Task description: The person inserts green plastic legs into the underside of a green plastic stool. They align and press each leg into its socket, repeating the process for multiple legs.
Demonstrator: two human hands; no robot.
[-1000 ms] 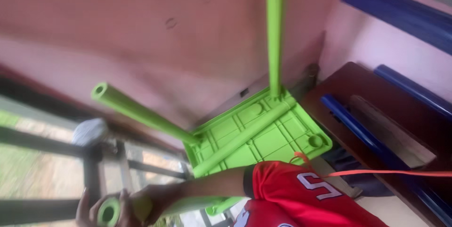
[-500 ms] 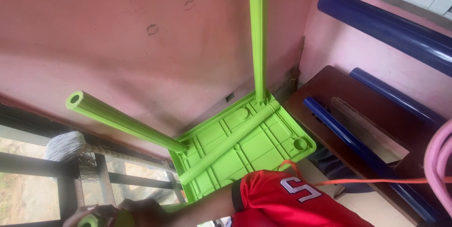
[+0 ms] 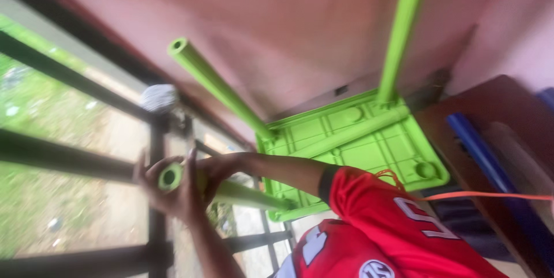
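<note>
Both hands are brought together at lower left. The left hand (image 3: 164, 188) and the right hand (image 3: 210, 171) are each curled in a closed grip. The right forearm is extended from a red sleeve.

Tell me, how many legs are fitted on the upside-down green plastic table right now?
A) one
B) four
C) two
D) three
D: three green legs stand in the green table, one gripped near its tip by both hands, right hand and left hand; the corner socket is bare.
</note>
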